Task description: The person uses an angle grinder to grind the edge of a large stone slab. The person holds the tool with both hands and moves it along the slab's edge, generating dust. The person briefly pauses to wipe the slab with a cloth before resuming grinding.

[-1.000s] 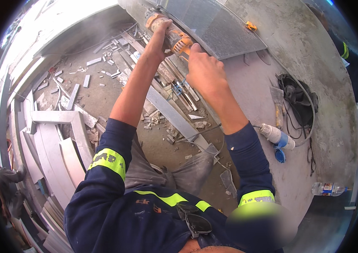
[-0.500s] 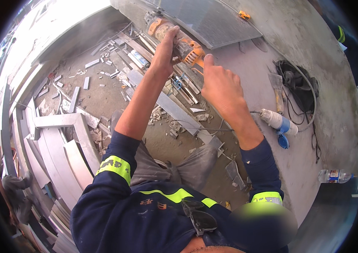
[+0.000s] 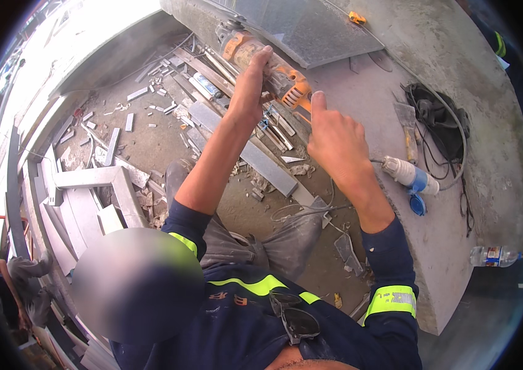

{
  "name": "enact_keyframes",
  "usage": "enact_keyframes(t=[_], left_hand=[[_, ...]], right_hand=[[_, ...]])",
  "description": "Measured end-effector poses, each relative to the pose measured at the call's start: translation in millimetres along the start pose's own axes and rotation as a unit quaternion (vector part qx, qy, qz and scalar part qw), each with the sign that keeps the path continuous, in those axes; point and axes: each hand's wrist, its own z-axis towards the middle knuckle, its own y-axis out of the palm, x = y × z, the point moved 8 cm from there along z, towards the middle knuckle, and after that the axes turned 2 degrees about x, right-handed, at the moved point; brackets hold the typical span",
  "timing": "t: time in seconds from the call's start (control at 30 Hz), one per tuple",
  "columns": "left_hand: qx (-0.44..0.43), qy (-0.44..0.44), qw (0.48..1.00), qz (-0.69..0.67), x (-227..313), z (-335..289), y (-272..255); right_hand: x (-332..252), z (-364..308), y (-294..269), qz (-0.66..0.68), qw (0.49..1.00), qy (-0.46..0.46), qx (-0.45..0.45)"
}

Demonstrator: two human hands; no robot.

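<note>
A dusty orange and grey angle grinder (image 3: 294,91) is held up at arm's length, with its head at the far end beside the edge of a grey stone slab (image 3: 329,40). Whether its disc touches the slab I cannot tell. My left hand (image 3: 254,86) wraps around the middle of the tool's body. At the rear my right hand (image 3: 338,139) is closed around the handle, thumb lying along the top.
Offcuts and planks (image 3: 267,166) litter the ground ahead. Metal frames (image 3: 92,179) are stacked at left. On the concrete ledge at right lie a hatchet-like tool (image 3: 408,132), a black bag (image 3: 437,120), a cable connector (image 3: 409,176) and a plastic bottle (image 3: 492,256). An orange tool (image 3: 357,18) lies beyond.
Both hands and the grinder have shifted slightly right and nearer to me. The whole view has also moved a little. My grip on the tool looks the same.
</note>
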Motion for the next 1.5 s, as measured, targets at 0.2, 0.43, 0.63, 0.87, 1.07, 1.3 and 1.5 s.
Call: enact_keyframes(t=[0.2,0.43,0.63,0.87,1.07,1.3,1.5], left_hand=[[0.003,0.017,1.000,-0.023,1,6,0],[-0.003,0.031,0.999,-0.009,29,47,-22],[-0.004,0.035,0.999,0.012,45,64,-35],[-0.035,0.014,0.999,-0.019,59,84,-37],[-0.093,-0.003,0.991,-0.098,54,81,-34],[-0.102,0.012,0.957,-0.270,17,42,-1],[-0.047,0.017,0.973,-0.227,22,46,-4]], right_hand=[[-1,9,3,0.011,1.000,0.003,0.004],[-28,53,3,0.003,0.999,-0.028,0.030],[-44,79,0,0.014,1.000,-0.020,0.007],[-60,104,-1,0.009,1.000,-0.017,0.016],[-64,101,-5,0.020,1.000,-0.006,0.012],[-31,43,-2,0.046,0.999,0.019,-0.018],[-30,48,-1,0.024,1.000,0.001,0.019]])
